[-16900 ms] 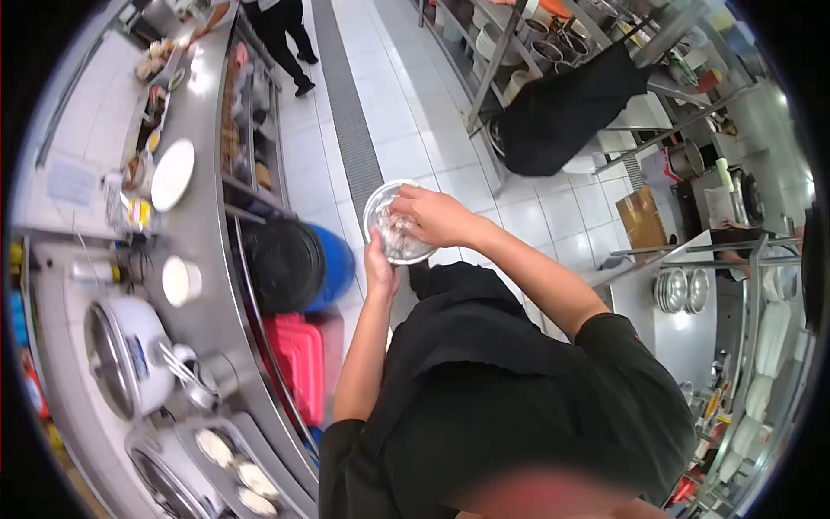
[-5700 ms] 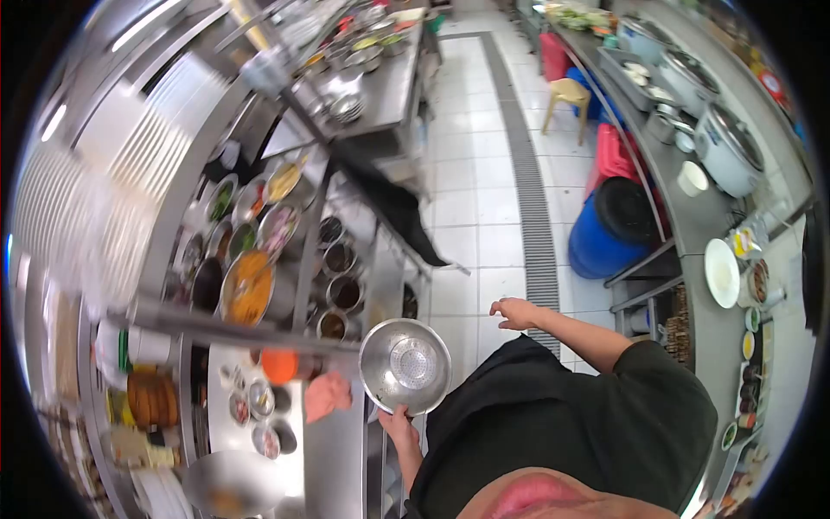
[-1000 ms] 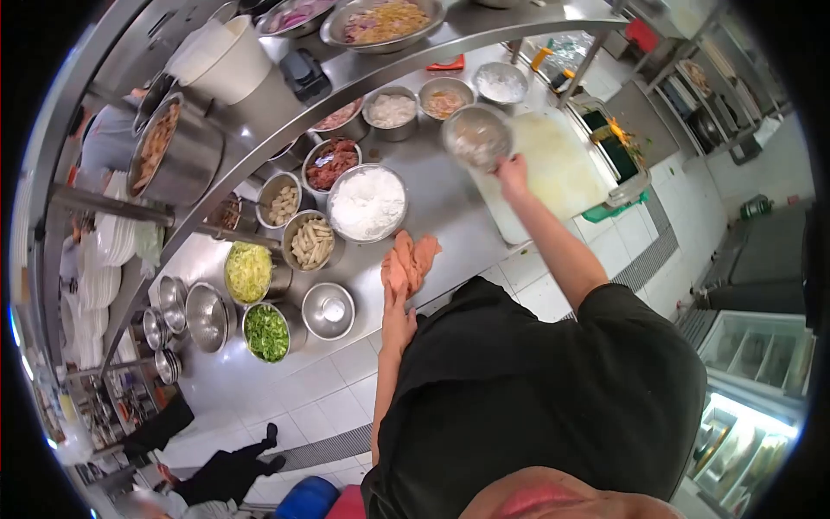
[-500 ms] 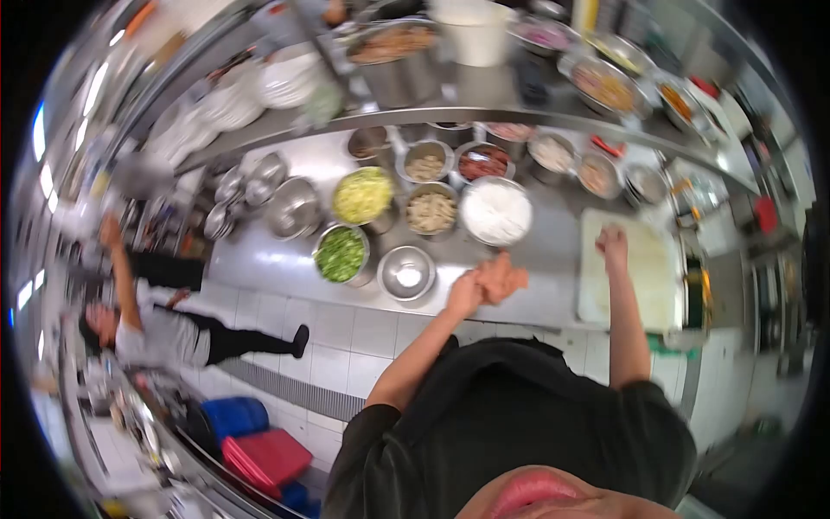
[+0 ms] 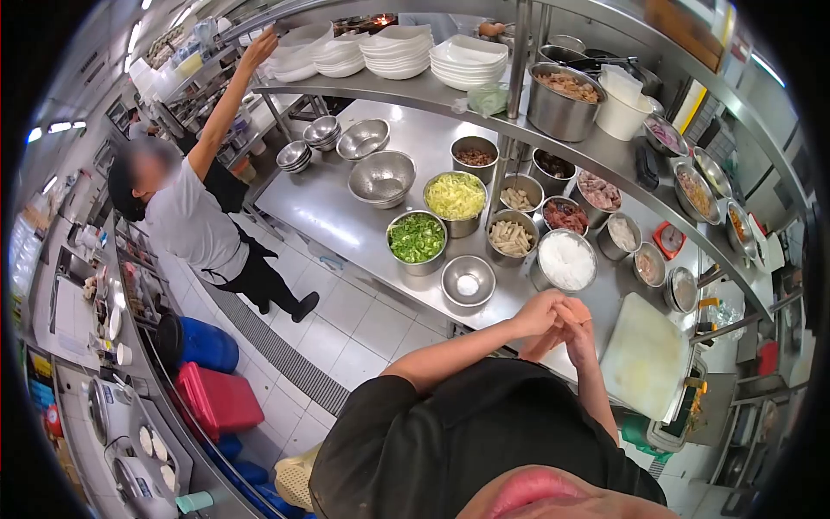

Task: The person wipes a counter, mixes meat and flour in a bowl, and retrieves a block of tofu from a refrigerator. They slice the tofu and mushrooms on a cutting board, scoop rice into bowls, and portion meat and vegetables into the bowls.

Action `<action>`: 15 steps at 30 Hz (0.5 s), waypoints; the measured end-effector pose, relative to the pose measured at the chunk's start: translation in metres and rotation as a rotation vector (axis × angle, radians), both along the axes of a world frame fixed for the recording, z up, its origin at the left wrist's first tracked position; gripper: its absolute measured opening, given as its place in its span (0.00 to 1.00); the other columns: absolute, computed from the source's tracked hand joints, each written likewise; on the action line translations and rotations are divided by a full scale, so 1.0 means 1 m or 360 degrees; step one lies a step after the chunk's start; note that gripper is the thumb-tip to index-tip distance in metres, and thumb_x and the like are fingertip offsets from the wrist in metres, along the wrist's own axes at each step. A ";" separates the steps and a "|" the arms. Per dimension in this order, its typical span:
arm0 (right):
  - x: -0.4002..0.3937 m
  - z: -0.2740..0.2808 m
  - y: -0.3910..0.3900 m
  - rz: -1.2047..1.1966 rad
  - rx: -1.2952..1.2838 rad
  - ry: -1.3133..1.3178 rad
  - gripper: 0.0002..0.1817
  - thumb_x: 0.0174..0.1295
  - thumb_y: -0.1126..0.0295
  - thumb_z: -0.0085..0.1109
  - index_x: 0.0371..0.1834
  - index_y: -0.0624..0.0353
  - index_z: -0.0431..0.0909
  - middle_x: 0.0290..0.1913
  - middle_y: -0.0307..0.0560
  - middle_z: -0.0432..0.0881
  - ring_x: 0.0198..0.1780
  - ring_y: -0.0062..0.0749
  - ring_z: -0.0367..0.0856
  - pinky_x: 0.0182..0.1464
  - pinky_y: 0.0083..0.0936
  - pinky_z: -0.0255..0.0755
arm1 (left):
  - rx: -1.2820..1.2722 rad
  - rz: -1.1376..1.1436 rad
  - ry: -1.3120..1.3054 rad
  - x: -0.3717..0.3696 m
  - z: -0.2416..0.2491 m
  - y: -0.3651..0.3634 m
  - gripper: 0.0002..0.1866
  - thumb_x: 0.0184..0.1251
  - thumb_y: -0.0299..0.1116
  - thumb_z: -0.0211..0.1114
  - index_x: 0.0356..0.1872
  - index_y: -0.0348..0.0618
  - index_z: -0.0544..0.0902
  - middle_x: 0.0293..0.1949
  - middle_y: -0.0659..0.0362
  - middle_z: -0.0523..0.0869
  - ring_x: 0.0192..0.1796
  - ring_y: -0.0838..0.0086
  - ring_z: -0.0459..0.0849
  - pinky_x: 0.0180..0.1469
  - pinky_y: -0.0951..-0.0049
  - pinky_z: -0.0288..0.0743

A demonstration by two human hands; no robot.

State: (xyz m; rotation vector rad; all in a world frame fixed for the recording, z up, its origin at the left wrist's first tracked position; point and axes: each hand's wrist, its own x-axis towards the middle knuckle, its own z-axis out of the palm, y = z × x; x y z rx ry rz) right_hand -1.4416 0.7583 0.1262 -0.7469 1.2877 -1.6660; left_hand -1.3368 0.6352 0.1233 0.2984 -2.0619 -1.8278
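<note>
Bright ceiling lights (image 5: 60, 131); glare on steel counter (image 5: 304, 201); frame edges bowed.

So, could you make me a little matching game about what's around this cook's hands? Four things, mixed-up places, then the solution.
Things:
1. Chopped greens
2. Cutting board
3. Orange cloth
4. White powder

Places:
A. Bunched between the left hand and the right hand
B. In a round bowl just beyond the hands
C. In a metal pot left of the hands
D. On the counter, right of the hands

Pairs: 1-C, 2-D, 3-A, 4-B
</note>
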 end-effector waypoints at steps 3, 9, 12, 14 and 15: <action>-0.040 -0.087 0.029 -0.0188 0.0142 -0.0182 0.17 0.72 0.62 0.51 0.60 0.54 0.73 0.49 0.40 0.82 0.48 0.24 0.82 0.47 0.19 0.73 | 0.0262 -0.0055 0.0101 -0.003 0.007 -0.003 0.23 0.57 0.13 0.49 0.51 0.39 0.84 0.52 0.55 0.83 0.51 0.72 0.83 0.55 0.76 0.75; 0.012 -0.035 0.009 0.0278 -0.0149 -0.1065 0.30 0.70 0.43 0.51 0.69 0.48 0.69 0.69 0.39 0.71 0.68 0.33 0.71 0.62 0.32 0.71 | -0.0424 -0.0472 0.0315 0.007 0.016 -0.002 0.25 0.66 0.24 0.58 0.65 0.50 0.79 0.76 0.47 0.64 0.78 0.54 0.59 0.77 0.58 0.51; 0.040 0.006 -0.010 -0.0330 -0.0147 -0.1236 0.26 0.76 0.50 0.43 0.73 0.46 0.65 0.71 0.41 0.70 0.69 0.38 0.71 0.65 0.35 0.71 | -0.1160 -0.0086 0.0312 0.010 -0.024 0.008 0.27 0.66 0.37 0.63 0.68 0.61 0.76 0.77 0.46 0.61 0.78 0.44 0.56 0.77 0.48 0.46; 0.013 -0.037 -0.012 0.0055 -0.0276 -0.1219 0.25 0.77 0.51 0.41 0.72 0.49 0.65 0.70 0.42 0.70 0.69 0.38 0.71 0.67 0.37 0.70 | -0.1243 -0.0094 0.0070 0.026 -0.008 0.001 0.31 0.67 0.39 0.66 0.72 0.63 0.72 0.77 0.47 0.59 0.77 0.39 0.55 0.77 0.45 0.50; 0.013 -0.030 -0.010 0.0109 -0.0198 -0.1142 0.25 0.78 0.51 0.41 0.72 0.50 0.66 0.70 0.42 0.71 0.69 0.37 0.71 0.67 0.36 0.70 | -0.1221 -0.0105 0.0104 0.029 -0.005 -0.004 0.31 0.66 0.38 0.66 0.72 0.62 0.71 0.76 0.47 0.61 0.77 0.41 0.56 0.76 0.46 0.52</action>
